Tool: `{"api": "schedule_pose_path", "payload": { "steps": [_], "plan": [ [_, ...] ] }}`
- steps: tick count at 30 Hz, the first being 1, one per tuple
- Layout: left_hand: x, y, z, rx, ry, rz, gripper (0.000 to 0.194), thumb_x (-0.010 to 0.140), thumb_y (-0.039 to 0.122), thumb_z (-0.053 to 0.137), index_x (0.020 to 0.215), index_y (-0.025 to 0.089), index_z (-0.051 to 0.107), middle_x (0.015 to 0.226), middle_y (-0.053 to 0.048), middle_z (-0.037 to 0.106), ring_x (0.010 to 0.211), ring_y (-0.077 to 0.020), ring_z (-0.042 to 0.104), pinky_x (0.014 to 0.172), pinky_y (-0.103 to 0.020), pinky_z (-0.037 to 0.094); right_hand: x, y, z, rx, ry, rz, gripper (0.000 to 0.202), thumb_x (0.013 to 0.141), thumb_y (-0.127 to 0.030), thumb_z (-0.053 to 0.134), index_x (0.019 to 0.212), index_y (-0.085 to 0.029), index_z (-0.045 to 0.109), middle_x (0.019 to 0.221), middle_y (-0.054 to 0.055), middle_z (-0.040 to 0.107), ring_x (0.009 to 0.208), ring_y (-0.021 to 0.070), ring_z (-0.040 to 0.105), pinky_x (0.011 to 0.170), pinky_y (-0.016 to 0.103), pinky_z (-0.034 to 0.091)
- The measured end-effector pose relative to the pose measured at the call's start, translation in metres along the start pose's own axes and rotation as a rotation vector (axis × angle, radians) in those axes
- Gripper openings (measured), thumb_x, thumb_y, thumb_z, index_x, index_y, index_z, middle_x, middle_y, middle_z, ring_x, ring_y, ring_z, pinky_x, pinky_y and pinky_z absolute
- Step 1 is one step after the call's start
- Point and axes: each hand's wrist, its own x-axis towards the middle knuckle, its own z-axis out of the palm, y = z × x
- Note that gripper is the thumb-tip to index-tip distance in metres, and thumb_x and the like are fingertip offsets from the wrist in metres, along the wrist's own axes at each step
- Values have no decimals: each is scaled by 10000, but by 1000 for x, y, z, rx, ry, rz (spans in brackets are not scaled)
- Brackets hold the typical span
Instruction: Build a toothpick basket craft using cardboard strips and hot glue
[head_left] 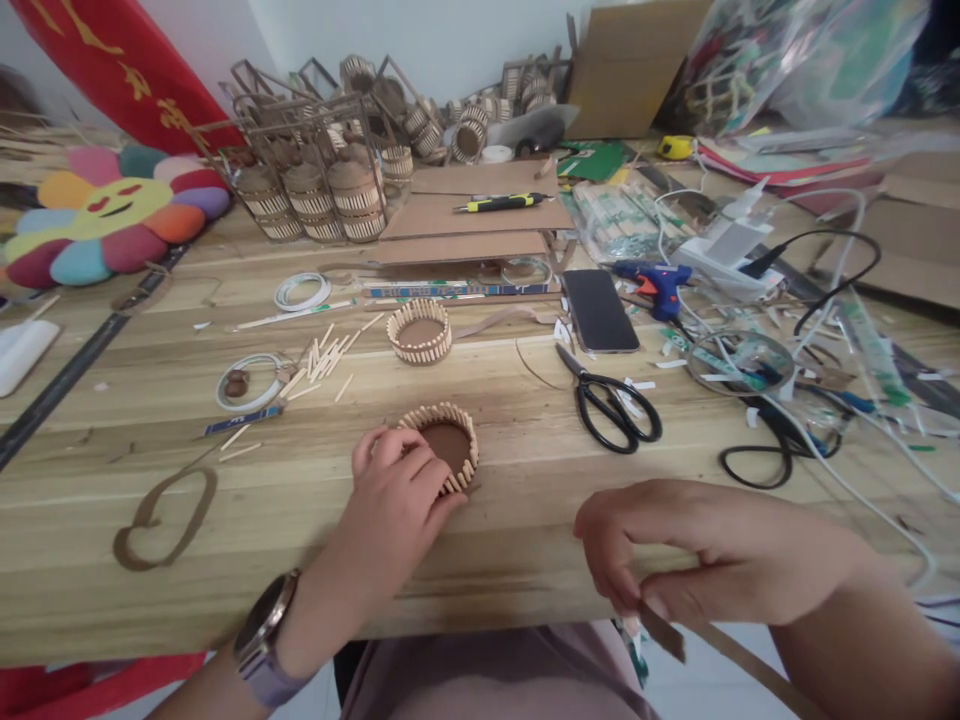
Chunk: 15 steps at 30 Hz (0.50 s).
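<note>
Two small round baskets of pale wooden sticks with brown bases stand on the light wooden worktop: the near basket at the near centre, the far basket just beyond it. The left hand grips the near basket by its left side, fingers curled over the wall. The right hand, well apart, pinches a flat brown strip at the worktop's near edge. Loose pale sticks lie left of the far basket; black-handled scissors and a dark phone lie right.
</note>
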Motion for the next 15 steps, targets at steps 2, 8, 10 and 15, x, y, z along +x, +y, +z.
{"api": "schedule_pose_path", "payload": {
  "steps": [2, 8, 10, 15],
  "plan": [
    [3, -6, -9, -58, -36, -47, 196, 847, 309, 696, 710, 190, 622, 785, -26, 683, 969, -274, 558, 909, -479, 411, 7, -2, 3, 34, 13, 5, 228, 973, -323, 496, 847, -168, 605, 911, 105, 708, 841, 156, 664, 741, 266, 512],
    [14, -12, -34, -344, -105, -262, 187, 857, 374, 642, 791, 211, 706, 878, -28, 698, 882, -219, 630, 746, -321, 514, 35, -12, 10, -43, 87, -21, 90, 920, -177, 557, 864, -194, 625, 1183, 99, 683, 1265, 199, 527, 1097, 428, 376],
    [16, -10, -37, -395, -95, -296, 189, 852, 378, 640, 804, 211, 714, 905, -33, 700, 889, -219, 636, 741, -313, 520, 43, -13, 12, -64, 97, -32, 84, 924, -176, 556, 880, -200, 623, 1197, 84, 678, 1296, 195, 504, 1137, 449, 329],
    [15, -5, -33, -359, -90, -320, 171, 816, 366, 680, 779, 202, 716, 901, -42, 693, 898, -236, 629, 769, -341, 514, 55, -13, 16, -86, 117, -59, 72, 920, -168, 555, 890, -194, 616, 1172, 76, 657, 1249, 172, 526, 1047, 344, 419]
  ]
}}
